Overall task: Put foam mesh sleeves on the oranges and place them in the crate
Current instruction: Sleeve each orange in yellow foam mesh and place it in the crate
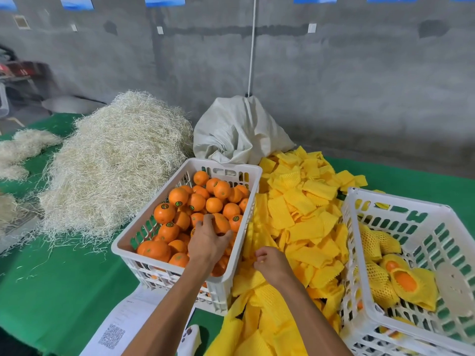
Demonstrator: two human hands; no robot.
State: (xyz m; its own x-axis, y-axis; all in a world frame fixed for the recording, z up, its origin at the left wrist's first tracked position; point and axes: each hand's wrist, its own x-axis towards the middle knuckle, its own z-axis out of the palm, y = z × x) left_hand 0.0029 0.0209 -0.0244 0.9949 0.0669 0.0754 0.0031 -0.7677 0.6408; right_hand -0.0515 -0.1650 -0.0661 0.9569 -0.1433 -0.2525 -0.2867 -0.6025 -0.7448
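Left hand [208, 240] curled round round orange fruit [221, 223] inside white slatted plastic crate of oranges [123, 246]. Right hand [270, 260] pinching yellow foam mesh sleeve [259, 265] on sleeve pile [300, 214], green-covered bench [64, 291].

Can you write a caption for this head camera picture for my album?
Left hand grips a round orange in the white plastic crate; right hand pinches a yellow foam mesh sleeve.

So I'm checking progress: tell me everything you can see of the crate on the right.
The right crate is white slotted plastic, rectangular, upright on the green cloth, beside the yellow sleeve pile. It holds a few sleeved oranges near its left wall. Neither hand touches it.
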